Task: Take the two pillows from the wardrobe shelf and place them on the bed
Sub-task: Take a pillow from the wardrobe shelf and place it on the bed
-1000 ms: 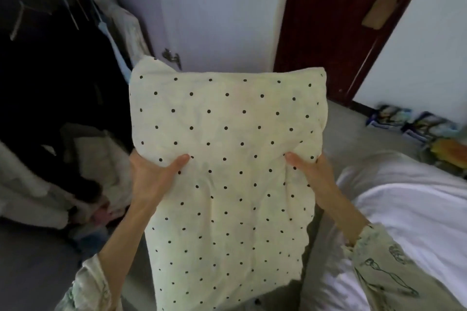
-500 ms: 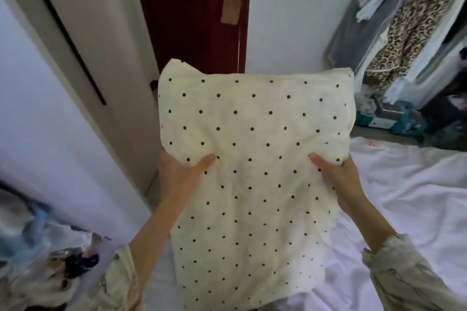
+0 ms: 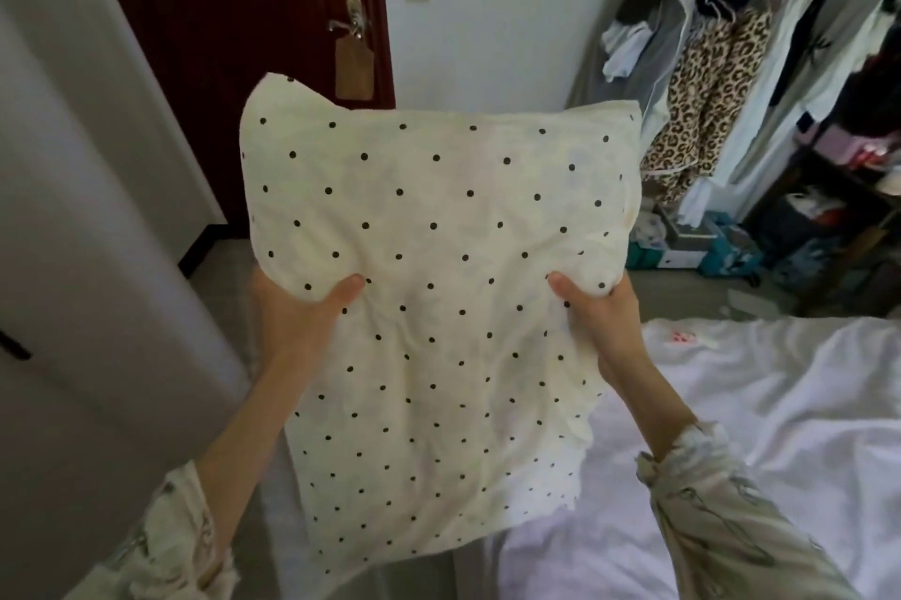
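A cream pillow with small black dots (image 3: 439, 287) hangs upright in front of me, held in the air by both hands. My left hand (image 3: 297, 312) grips its left edge with the thumb on the front. My right hand (image 3: 602, 312) grips its right edge the same way. The bed (image 3: 780, 404), covered in rumpled white bedding, lies at the lower right, below and behind the pillow. The pillow's lower part hangs over the bed's near left edge. No second pillow shows, and the wardrobe shelf is out of view.
A white wardrobe door (image 3: 73, 209) fills the left. A dark red room door (image 3: 234, 39) with a hanging tag stands behind. A clothes rack (image 3: 731, 78) with hanging garments and boxes on the floor crowd the right, beyond the bed.
The view has swung right, away from the open wardrobe and towards the bed and clothes rack. The pillow stays in the same two-handed grip, and more of the bed shows.
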